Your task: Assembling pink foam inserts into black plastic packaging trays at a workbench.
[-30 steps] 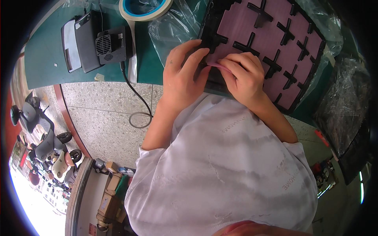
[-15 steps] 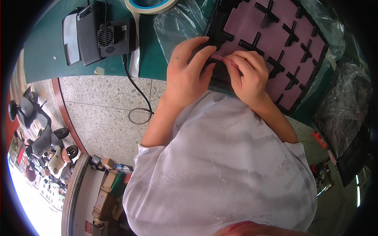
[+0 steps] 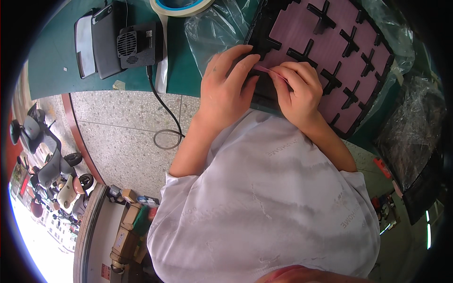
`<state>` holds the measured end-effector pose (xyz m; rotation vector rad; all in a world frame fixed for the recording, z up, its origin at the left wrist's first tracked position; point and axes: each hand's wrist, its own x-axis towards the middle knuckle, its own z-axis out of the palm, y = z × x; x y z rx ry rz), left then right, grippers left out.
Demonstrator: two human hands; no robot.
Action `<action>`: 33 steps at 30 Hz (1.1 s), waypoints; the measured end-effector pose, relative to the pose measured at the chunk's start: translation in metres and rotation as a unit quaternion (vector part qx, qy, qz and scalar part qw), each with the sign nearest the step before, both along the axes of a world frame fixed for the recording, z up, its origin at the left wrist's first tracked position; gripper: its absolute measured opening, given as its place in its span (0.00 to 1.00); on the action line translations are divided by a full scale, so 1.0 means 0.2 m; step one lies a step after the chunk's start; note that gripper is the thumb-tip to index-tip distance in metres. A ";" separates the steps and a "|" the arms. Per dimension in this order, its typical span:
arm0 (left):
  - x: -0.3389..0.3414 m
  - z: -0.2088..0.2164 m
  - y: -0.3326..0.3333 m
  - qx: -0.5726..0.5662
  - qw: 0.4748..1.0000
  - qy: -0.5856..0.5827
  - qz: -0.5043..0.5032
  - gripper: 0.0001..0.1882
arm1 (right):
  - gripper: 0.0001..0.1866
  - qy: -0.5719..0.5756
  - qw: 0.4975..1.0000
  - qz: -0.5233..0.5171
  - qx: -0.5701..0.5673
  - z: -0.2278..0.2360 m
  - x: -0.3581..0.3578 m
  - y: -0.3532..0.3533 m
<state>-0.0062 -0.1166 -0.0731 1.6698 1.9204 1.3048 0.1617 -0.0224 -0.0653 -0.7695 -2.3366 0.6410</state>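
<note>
A black plastic tray [image 3: 260, 34] with raised cross-shaped dividers lies on the green table. Thin pinkish-purple sheeting [image 3: 297, 29] covers the floor between its dividers. My right hand [image 3: 300, 89] is closed at the tray's near side, thumb and forefinger pinching a thin pink strip [image 3: 262, 69] whose tip points toward my left hand. My left hand [image 3: 225, 87] reaches over the tray's near left corner, its fingers bent and spread, the thumb apart from them. Its fingertips are at the tray's black edge; whether they press on it I cannot tell.
Clear plastic film [image 3: 207, 33] lies left of the tray, below a tape roll [image 3: 188, 10]. Further left stand a black vented device [image 3: 137, 45] with a cable [image 3: 163, 96] hanging down, and a dark case [image 3: 107, 40]. A plastic-wrapped black item [image 3: 413, 137] is at the right.
Hardly anything differs. Both hands hold nearly the same place, and the pink strip stays pinched in my right hand.
</note>
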 end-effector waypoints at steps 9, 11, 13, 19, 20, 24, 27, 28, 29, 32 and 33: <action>-0.01 0.00 0.00 0.003 1.000 0.004 -0.002 0.26 | 0.05 0.038 0.999 -0.022 -0.017 -0.03 -0.01 -0.01; -0.01 0.00 0.00 0.000 1.000 0.004 0.000 0.26 | 0.05 0.040 0.999 -0.025 -0.020 -0.03 -0.01 -0.01; -0.01 0.00 0.00 -0.004 1.000 -0.005 0.001 0.26 | 0.06 0.045 0.998 -0.028 -0.021 -0.03 -0.01 -0.01; 0.04 0.01 0.04 0.016 0.999 0.032 -0.021 0.25 | 0.10 0.050 0.997 0.016 0.049 -0.01 0.01 0.00; 0.05 0.01 0.03 0.017 0.998 0.061 -0.020 0.23 | 0.11 0.045 0.998 0.022 0.047 0.01 0.02 -0.01; 0.08 0.04 0.07 0.032 0.992 0.120 -0.038 0.19 | 0.15 0.044 0.997 0.023 0.063 0.04 0.08 -0.04; 0.09 0.12 0.10 0.037 0.975 0.188 -0.112 0.16 | 0.24 0.047 0.997 0.001 0.055 0.11 0.20 -0.09; 0.09 0.14 0.10 0.032 0.973 0.185 -0.136 0.16 | 0.28 0.044 0.997 0.005 0.063 0.12 0.27 -0.09; 0.09 0.16 0.12 0.038 0.968 0.192 -0.155 0.15 | 0.28 0.032 0.997 0.000 0.067 0.14 0.36 -0.09; 0.10 0.23 0.18 0.067 0.966 0.156 -0.195 0.13 | 0.30 -0.001 0.995 -0.062 0.072 0.17 0.65 -0.13; 0.10 0.23 0.21 0.081 0.968 0.123 -0.203 0.13 | 0.31 -0.002 0.992 -0.099 0.078 0.15 0.75 -0.13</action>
